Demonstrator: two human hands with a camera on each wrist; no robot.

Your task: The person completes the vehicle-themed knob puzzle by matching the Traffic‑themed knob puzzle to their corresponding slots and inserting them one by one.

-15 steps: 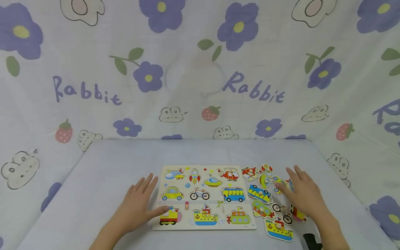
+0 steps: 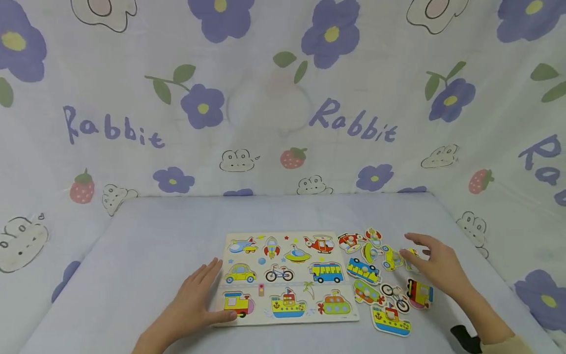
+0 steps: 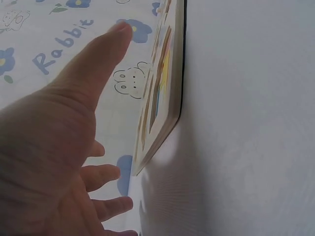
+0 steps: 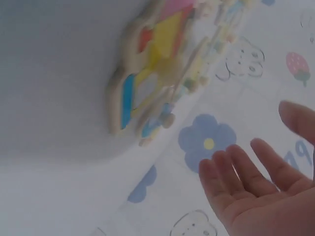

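Note:
A wooden puzzle board (image 2: 309, 285) printed with vehicles lies flat on the table. At its left edge is my left hand (image 2: 187, 305), fingers straight, the thumb over the lower left corner near the train picture. In the left wrist view that thumb (image 3: 98, 61) stretches out beside the board's edge (image 3: 172, 98). My right hand (image 2: 442, 268) is over the right side of the loose pieces, fingers slightly bent, holding nothing. Its thumb and fingers are around a partly hidden yellow piece (image 2: 413, 260). Nearby lie a car piece (image 2: 391, 258) and a train piece (image 2: 420, 294).
Other knobbed pieces lie right of the board: a bus (image 2: 363, 271), a submarine (image 2: 368, 292), a bicycle (image 2: 395, 297), a ship (image 2: 391, 320) and a helicopter (image 2: 351, 242). A black object (image 2: 464, 338) is by the right forearm. A printed curtain (image 2: 265, 147) hangs behind.
The right hand has shifted right relative to the pieces and its fingers have bent more, uncovering the car and train pieces. The left hand stays at the board's edge. The head view has moved slightly.

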